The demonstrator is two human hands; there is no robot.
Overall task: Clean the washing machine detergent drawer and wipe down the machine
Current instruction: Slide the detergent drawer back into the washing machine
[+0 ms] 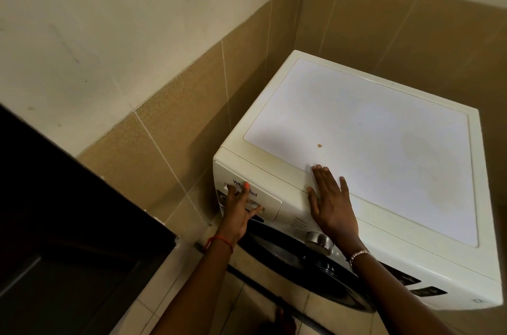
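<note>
A white front-loading washing machine (370, 142) stands in a tiled corner. Its detergent drawer (247, 183) sits shut at the front's upper left, with a brand name on it. My left hand (237, 211) is at the drawer front, fingers hooked in the handle recess under the name. My right hand (332, 203) lies flat, fingers spread, on the front edge of the machine's top, just above the silver dial (319, 242). A small brown spot (319, 145) and faint smudges mark the top.
A dark cabinet or door (68, 225) stands close on the left. Beige tiled walls (164, 120) close in behind and left of the machine. The dark round door (288, 257) is below the panel. Light floor tiles (192, 293) lie under me.
</note>
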